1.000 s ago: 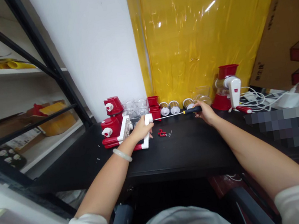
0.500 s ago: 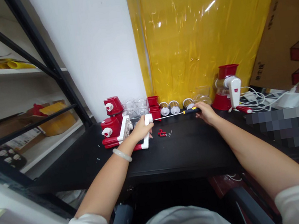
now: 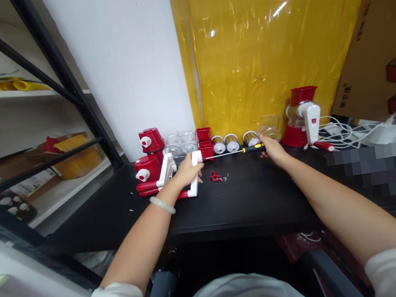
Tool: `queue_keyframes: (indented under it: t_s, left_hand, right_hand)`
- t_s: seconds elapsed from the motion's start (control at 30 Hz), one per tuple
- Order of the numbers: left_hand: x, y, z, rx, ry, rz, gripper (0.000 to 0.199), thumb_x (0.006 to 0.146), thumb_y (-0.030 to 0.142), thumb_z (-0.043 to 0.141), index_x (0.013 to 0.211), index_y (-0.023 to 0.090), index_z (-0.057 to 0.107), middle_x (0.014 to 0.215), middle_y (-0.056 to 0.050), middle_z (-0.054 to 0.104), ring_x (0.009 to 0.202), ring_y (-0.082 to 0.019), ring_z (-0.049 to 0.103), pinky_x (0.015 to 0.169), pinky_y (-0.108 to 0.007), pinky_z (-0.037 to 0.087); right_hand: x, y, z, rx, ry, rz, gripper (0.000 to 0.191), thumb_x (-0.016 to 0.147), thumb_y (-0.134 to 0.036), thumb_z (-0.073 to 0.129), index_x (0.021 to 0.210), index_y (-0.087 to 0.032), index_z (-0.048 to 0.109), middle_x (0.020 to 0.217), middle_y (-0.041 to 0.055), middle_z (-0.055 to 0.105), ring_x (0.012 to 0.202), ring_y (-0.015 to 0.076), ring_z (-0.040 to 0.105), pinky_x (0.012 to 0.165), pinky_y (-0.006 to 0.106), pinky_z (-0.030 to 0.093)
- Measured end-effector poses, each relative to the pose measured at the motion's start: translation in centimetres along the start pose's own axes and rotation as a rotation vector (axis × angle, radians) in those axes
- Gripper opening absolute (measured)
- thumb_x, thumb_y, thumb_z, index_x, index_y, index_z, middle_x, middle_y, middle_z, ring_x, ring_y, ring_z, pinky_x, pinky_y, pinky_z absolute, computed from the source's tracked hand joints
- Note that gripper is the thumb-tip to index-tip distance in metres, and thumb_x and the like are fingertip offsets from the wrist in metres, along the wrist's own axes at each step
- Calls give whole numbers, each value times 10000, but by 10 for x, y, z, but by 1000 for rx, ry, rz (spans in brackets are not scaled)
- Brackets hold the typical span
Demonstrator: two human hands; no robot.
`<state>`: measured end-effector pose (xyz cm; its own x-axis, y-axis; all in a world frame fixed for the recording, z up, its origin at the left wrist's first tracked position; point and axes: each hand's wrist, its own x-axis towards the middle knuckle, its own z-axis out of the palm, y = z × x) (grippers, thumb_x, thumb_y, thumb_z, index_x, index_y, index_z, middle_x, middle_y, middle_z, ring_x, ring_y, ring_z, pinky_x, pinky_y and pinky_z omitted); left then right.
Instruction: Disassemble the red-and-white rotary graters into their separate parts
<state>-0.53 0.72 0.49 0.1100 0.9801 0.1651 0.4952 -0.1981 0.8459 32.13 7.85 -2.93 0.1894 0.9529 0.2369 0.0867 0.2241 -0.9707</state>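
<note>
white crank in left grip, screwdriver in right

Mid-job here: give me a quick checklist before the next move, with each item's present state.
1. Left hand grips crank: ok.
2. Right hand holds screwdriver by its handle: ok.
3. Shaft points at the crank's upper end: ok.
4. Tip seated: cannot tell, too small to see.
5. Red pieces on table, apart from both hands: ok.
6. Bracelet apart from screwdriver: ok.
</note>
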Motion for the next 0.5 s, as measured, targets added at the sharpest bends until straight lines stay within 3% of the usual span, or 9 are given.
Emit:
queue_keyframes:
  t_s: [0.13, 0.5]
  left_hand:
    - [0, 0, 0, 6, -8, -13, 311, 853, 180, 565, 1129, 180, 421, 581, 45, 595, 424, -195, 620, 445, -285, 499]
    - [1, -1, 0, -5, -9, -8, 328, 851, 193, 575, 1140, 183, 420, 579, 42, 595, 427, -205, 621, 457, -310, 516]
  right_hand:
    - [-1, 0, 0, 35, 15, 2, 303, 750, -468, 705, 689, -207, 563, 464, -69, 472, 367, 72, 402, 411, 224, 444]
    - [-8, -9, 2, 288, -61, 104, 164, 673, -295, 691, 750, -213, 572, 586, -62, 556, 410, 72, 464, 439, 224, 440]
